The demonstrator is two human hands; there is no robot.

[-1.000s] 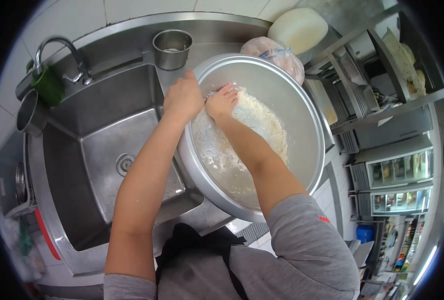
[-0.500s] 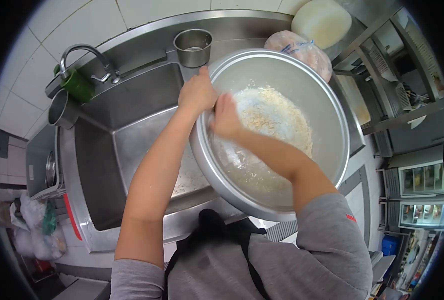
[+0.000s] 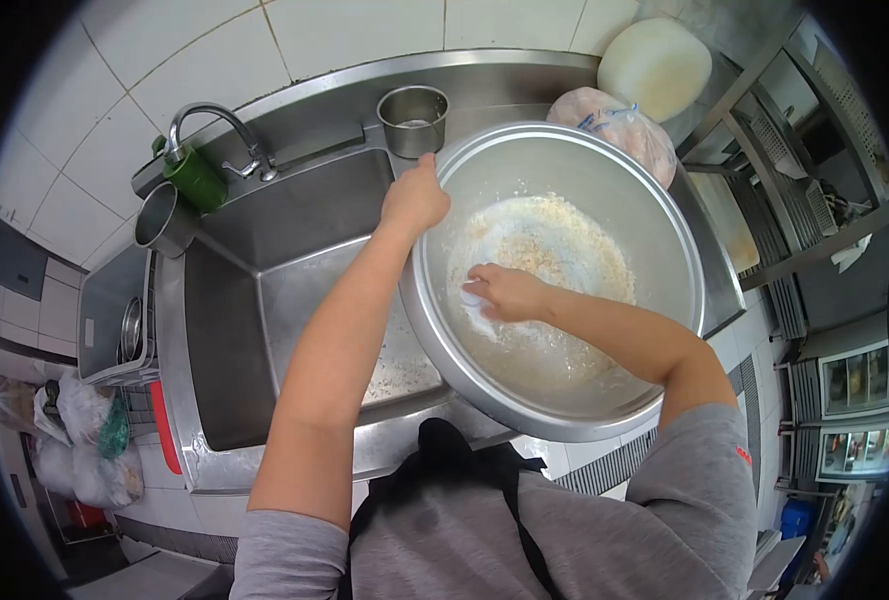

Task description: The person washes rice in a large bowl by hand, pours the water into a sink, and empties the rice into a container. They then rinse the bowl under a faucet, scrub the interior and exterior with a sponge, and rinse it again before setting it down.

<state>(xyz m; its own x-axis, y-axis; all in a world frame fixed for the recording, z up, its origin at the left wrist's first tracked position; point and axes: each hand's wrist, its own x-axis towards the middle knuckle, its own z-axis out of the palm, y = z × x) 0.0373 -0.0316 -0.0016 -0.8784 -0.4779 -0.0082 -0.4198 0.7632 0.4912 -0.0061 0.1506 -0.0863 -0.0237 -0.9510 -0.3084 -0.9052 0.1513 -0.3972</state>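
Observation:
A large metal bowl [image 3: 670, 210] rests tilted over the right edge of the sink. My left hand [image 3: 417, 198] is closed on its upper left rim. Inside it, my right hand [image 3: 505, 292] has its fingers curled at the left part of a pale, wet, powdery mixture [image 3: 555, 245]. Whether those fingers hold some of the mixture is hidden. White and yellowish crumbs of it cling to the bowl's inner wall.
The steel sink basin [image 3: 315, 290] lies left of the bowl. A small steel pot [image 3: 413, 122] stands behind, near a filled plastic bag [image 3: 620, 130] and a pale round container [image 3: 655, 68]. A faucet [image 3: 215, 112], green container [image 3: 197, 180] and another pot [image 3: 168, 220] are at left.
My right hand has moved from the bowl's left rim, beside my left hand, down into the mixture. My left hand stays on the rim. The whole view has shifted slightly.

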